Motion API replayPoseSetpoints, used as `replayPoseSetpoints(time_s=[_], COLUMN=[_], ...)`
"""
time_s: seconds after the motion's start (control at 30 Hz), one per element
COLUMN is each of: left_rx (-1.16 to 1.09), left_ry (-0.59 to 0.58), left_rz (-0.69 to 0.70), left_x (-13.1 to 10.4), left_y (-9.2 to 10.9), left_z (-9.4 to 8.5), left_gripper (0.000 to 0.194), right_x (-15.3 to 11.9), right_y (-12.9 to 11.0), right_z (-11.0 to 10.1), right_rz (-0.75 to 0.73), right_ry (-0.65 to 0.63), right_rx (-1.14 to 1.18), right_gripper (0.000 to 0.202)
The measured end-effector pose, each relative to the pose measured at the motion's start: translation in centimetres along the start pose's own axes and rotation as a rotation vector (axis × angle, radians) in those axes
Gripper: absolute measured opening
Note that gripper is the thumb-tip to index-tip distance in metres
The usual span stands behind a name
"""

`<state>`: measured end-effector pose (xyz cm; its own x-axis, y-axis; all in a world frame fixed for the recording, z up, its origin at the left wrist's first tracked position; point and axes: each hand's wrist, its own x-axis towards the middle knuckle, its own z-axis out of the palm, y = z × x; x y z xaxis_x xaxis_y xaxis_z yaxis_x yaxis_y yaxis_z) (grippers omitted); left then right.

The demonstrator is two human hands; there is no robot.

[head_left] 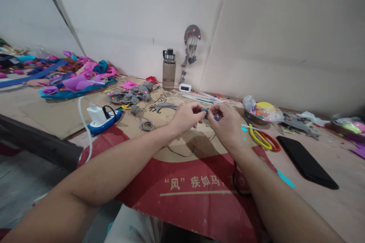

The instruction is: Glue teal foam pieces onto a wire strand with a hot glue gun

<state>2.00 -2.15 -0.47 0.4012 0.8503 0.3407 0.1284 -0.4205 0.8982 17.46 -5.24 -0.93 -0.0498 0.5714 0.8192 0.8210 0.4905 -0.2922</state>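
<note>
Over the middle of the cardboard sheet (171, 150), my left hand (186, 117) and my right hand (225, 121) meet, fingertips close together. Both pinch a small grey-blue piece (204, 111), mostly covered by the fingers, so its kind is unclear. A bit of blue shows at my right fingers. Below the hands a thin grey cord (182, 154) curves across the cardboard; where it ends is hidden. Left of my left hand lie a curved grey felt piece (164, 106) and a coil of grey cord (147, 125).
Scissors with yellow and red handles (264, 140) and a black phone (306, 161) lie at right, near a bowl (258, 117). At left are a blue power strip (105, 123) and colourful felt scraps (82, 76). A bottle (169, 70) stands behind, beside a hanging grey felt moon (192, 34).
</note>
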Motion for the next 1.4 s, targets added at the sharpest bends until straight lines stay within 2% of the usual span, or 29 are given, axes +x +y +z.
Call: replayPoseSetpoints(time_s=[0.53,0.7,0.83,0.97,1.07,1.17,1.4], left_rx=[-0.01,-0.114,-0.192,-0.222,-0.228,-0.227,-0.28], left_ry=[-0.019,0.007,0.028,0.041,0.052,0.051,-0.005], left_rz=[-0.022,-0.067,-0.101,-0.124,-0.121,-0.115,-0.115], left_x=[-0.03,-0.03,0.07,0.17,0.23,0.28,0.29], left_y=[0.14,0.36,0.53,0.62,0.55,0.44,0.5], left_z=[0.03,0.06,0.01,-0.12,-0.16,-0.16,-0.19], left_gripper=[0.015,0.009,0.008,0.008,0.008,0.007,0.008], right_x=[-0.28,-0.28,-0.28,-0.37,-0.41,-0.41,-0.34], right_y=[-0.19,-0.47,-0.63,-0.66,-0.66,-0.61,-0.57], right_z=[-0.04,-0.09,0.03,0.19,0.09,-0.08,-0.22], right_rz=[-0.117,-0.152,-0.112,-0.024,0.017,0.01,-0.018], right_ry=[0.036,0.002,-0.003,-0.028,-0.048,-0.042,-0.029], right_rx=[-0.05,-0.04,-0.003,0.073,0.081,0.043,0.021], right_gripper=[0.012,0.012,0.002,0.017,0.01,0.002,0.004])
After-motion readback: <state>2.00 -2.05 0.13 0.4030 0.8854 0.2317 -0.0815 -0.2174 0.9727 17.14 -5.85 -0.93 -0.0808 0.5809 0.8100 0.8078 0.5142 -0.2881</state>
